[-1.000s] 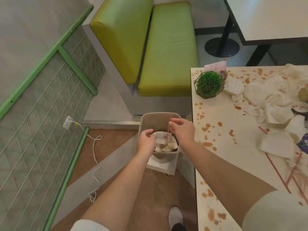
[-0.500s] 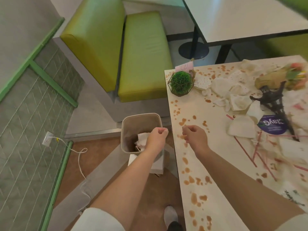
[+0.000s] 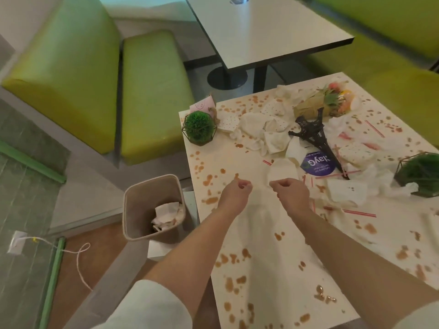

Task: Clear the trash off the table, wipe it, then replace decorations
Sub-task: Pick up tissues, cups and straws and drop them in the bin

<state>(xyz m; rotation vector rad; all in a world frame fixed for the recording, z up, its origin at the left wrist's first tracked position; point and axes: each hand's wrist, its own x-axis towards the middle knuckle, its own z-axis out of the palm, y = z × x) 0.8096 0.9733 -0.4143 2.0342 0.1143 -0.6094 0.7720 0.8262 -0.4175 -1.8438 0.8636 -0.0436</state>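
The white table [image 3: 266, 233] is spattered with brown stains and strewn with crumpled napkins [image 3: 268, 136] and red-striped straws [image 3: 351, 212]. Both my hands hover over its near-left part with fingers loosely curled, holding nothing. My left hand [image 3: 234, 194] is near the table's left edge. My right hand [image 3: 291, 193] is just before a white napkin [image 3: 282, 170]. Decorations lie among the trash: a green ball plant in a wire frame [image 3: 199, 125], a toppled black Eiffel tower [image 3: 313, 136], a wrapped bouquet [image 3: 325, 103], and a second wire-framed plant [image 3: 421, 173].
A beige bin [image 3: 142, 210] holding crumpled paper stands on the floor left of the table. A purple round sticker [image 3: 318, 163] and pink card [image 3: 203, 105] lie on the table. Green benches [image 3: 152, 91] and another table [image 3: 263, 29] stand behind. A cord [image 3: 78, 252] trails on the floor.
Both hands left the bin, where they dropped paper and a straw, and moved right over the table. My view swung right toward the littered tabletop.
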